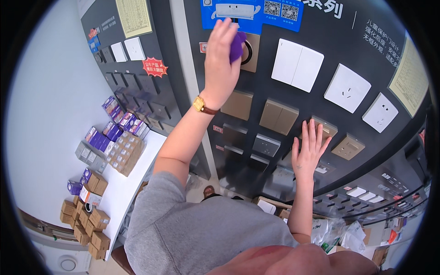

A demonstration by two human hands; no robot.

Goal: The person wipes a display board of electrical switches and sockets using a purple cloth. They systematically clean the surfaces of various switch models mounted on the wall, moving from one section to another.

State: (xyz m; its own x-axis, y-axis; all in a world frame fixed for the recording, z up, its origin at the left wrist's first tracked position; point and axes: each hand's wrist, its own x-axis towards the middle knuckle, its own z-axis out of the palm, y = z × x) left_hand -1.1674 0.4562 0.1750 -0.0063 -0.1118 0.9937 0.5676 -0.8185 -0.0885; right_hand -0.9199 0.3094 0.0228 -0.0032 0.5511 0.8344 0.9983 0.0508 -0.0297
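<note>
My left hand [221, 58], a gold watch [198, 103] on its wrist, holds a purple cloth [236, 48] against a gold wall plate with a round dark ring [252, 56] near the top of a dark display panel [261, 20]. Flat on the panel, with fingers spread, my right hand [307, 147] rests over a gold socket plate [328, 129] and holds nothing. Between the hands are a gold two-part switch [279, 117] and a blank gold plate [237, 105]. A white double switch [297, 65] and white sockets [347, 88] are mounted higher up.
At left, a white counter [129, 185] bears purple boxes [98, 137], a wrapped carton stack [126, 153] and small brown boxes [99, 218]. Another panel [137, 82] of switches stands behind it. Below the right arm are an open carton [271, 202] and plastic bags [350, 235].
</note>
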